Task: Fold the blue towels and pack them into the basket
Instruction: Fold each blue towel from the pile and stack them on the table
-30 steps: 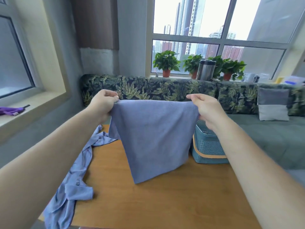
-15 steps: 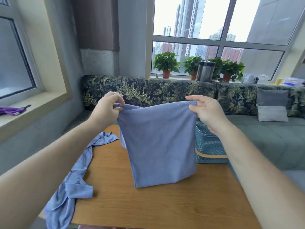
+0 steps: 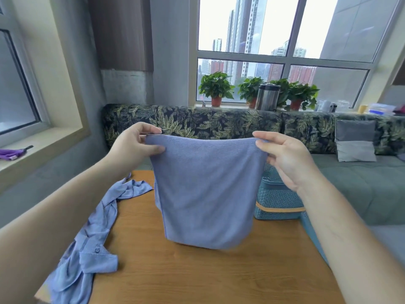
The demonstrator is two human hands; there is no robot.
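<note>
Blue towel (image 3: 206, 189) is hanging over the wooden table (image 3: 197, 277), near the teal basket (image 3: 276, 198), and you are holding it up by its top edge, with your left hand (image 3: 133, 148) pinching one top corner and your right hand (image 3: 285, 156) pinching the other. It is looking soft, light and floppy, so it is likely going to sag and swing wherever you are not holding it, and the corners are looking like the best places to be gripping. Its bottom edge is showing up blurry low by the wooden table, so I cannot tell if it is touching.
</note>
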